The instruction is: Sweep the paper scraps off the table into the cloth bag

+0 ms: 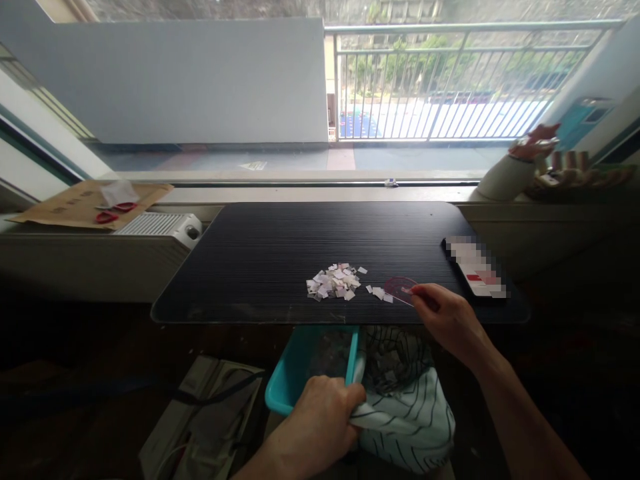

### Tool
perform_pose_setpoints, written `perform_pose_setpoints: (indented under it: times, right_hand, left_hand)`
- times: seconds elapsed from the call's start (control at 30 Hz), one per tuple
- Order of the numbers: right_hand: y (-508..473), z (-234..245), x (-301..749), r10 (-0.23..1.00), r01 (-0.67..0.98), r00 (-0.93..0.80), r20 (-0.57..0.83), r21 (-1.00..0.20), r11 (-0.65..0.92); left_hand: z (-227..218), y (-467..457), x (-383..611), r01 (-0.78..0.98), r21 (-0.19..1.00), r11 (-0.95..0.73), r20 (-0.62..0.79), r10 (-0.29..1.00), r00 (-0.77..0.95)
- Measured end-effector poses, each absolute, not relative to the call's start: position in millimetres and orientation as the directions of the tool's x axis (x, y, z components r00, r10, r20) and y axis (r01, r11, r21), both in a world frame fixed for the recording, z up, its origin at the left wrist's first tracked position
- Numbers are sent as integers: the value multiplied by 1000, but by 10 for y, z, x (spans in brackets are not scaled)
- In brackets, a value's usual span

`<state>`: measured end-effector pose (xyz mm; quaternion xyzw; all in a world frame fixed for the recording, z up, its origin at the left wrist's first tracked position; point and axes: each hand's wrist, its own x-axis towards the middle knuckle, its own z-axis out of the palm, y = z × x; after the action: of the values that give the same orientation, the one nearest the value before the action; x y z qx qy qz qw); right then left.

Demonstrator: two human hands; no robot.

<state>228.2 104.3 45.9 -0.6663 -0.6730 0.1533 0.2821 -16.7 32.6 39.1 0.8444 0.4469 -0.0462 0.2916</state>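
My right hand (450,319) is over the front right of the dark table, pinching a clear, pinkish protractor (396,285) by its edge. The protractor lies low over the tabletop. Just left of it are a few small pale paper pieces (379,293). Further left a loose heap of small paper squares (333,283) rests on the table. Below the table edge, my left hand (320,419) is closed on the rim of a striped cloth bag (411,437), close against a turquoise bin (286,385). Its fingertips are partly hidden. Dark scraps show inside the bag.
The black table (260,247) has rounded corners. A phone-like object (475,267), partly blurred out, lies at its right. Red-handled scissors (116,212) rest on brown paper (65,203) at left, near a white power strip (160,227). A pale vase (503,177) stands on the right sill.
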Motion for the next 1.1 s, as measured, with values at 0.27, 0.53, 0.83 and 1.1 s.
perform_pose_setpoints:
  times: [0.27,0.53,0.83,1.1]
  right_hand:
    - [1079,410,2318,980,804,87,178,-593,36]
    - [947,482,2332,990,789,19,141,-610,72]
    - [963,459,2368,991,769,33,128,-636,57]
    - [931,589,2338,994,804,75,80,-594,-13]
  left_hand:
    - [407,304,-194,814,424,-396,-388,733,558]
    - [397,311,-182,807,445,-389,-379,735,563]
    - [390,298,-187,813,451,-369,-401,730,553]
    - [288,402,-223,822,452,-347,-515,650,558]
